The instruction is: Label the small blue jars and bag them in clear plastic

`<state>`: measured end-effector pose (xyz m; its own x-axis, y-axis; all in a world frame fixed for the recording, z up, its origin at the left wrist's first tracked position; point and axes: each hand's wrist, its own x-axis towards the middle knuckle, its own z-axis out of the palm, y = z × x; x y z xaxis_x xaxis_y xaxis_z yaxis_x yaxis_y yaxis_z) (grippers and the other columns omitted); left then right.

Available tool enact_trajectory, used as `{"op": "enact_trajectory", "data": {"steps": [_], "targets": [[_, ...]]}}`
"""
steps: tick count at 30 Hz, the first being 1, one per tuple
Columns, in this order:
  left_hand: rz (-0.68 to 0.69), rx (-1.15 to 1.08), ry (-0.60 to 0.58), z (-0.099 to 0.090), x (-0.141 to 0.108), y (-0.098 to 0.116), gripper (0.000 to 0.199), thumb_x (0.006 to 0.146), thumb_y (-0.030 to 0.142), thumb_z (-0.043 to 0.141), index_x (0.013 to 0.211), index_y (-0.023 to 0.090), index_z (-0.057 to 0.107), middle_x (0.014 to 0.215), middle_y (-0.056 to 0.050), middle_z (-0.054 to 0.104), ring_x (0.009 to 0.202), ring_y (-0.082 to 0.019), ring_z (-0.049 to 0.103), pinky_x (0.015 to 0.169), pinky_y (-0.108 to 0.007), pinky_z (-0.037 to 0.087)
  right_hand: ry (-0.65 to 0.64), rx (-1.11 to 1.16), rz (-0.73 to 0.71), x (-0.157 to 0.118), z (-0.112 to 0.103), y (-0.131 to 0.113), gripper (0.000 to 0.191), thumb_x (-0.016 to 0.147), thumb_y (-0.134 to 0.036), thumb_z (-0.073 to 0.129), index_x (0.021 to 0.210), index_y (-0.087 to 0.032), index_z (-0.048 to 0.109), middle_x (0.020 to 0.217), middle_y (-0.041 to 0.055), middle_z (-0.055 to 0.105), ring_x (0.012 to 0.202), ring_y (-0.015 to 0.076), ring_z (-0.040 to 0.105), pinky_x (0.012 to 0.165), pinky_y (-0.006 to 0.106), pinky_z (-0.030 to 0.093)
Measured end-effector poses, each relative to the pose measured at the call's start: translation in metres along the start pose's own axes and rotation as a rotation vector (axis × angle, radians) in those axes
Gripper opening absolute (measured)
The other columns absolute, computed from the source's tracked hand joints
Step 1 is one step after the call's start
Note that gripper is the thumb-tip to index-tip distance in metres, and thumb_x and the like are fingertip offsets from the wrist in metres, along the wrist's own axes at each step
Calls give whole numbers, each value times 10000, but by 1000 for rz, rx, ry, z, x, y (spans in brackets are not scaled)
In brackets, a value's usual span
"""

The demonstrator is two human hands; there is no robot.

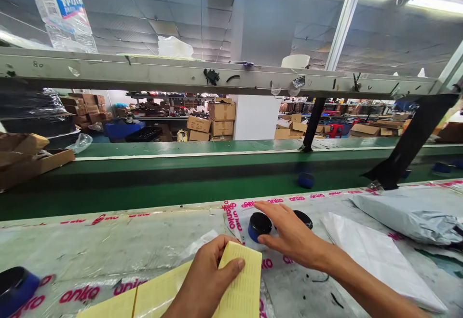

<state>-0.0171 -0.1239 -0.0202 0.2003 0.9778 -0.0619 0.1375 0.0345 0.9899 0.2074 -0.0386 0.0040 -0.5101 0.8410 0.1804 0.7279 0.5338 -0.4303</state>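
My left hand (213, 272) pinches a yellow printed paper (243, 279) between thumb and fingers, low in the middle of the view. More yellow paper (155, 294) lies on the table beneath and left of that hand. My right hand (289, 233) is spread, its thumb and fingers around the right side of a round blue and black piece (259, 226); whether they touch it I cannot tell. Another such piece (304, 218) shows partly behind the right hand. A third blue and black piece (17, 289) rests at the lower left edge.
Beyond the plastic-covered table (119, 245) runs a green conveyor (181, 187) carrying a blue piece (306, 180). White bags (383, 260) lie at the right. Black-wrapped posts (408, 139) rise under an overhead rail (144, 72). A cardboard box (39, 168) sits at the left.
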Motion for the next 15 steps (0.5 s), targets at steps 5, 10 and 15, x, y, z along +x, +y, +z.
{"op": "enact_trajectory", "data": {"steps": [5, 10, 15], "targets": [[-31, -1, -25, -2, -1, -4, 340, 882, 505, 622, 917, 168, 649, 855, -46, 671, 760, -187, 600, 670, -280, 431, 131, 269, 62, -27, 1, -25, 367, 949, -481, 494, 1215, -285, 653, 1277, 61, 664, 1177, 270, 591, 1024, 435, 462], [-22, 60, 23, 0, -1, -4, 402, 866, 559, 625, 792, 165, 597, 728, 2, 566, 669, -142, 498, 606, -250, 362, -45, 550, 123, -37, 9, -48, 279, 914, -453, 575, 1031, -253, 731, 1007, 38, 741, 919, 231, 665, 823, 348, 523], [-17, 123, 52, 1, -3, -4, 415, 879, 563, 605, 760, 168, 556, 706, 24, 509, 656, -123, 449, 597, -238, 339, -61, 761, 204, -33, 12, -54, 189, 866, -374, 639, 886, -208, 728, 852, 19, 720, 786, 175, 631, 682, 262, 466]]}}
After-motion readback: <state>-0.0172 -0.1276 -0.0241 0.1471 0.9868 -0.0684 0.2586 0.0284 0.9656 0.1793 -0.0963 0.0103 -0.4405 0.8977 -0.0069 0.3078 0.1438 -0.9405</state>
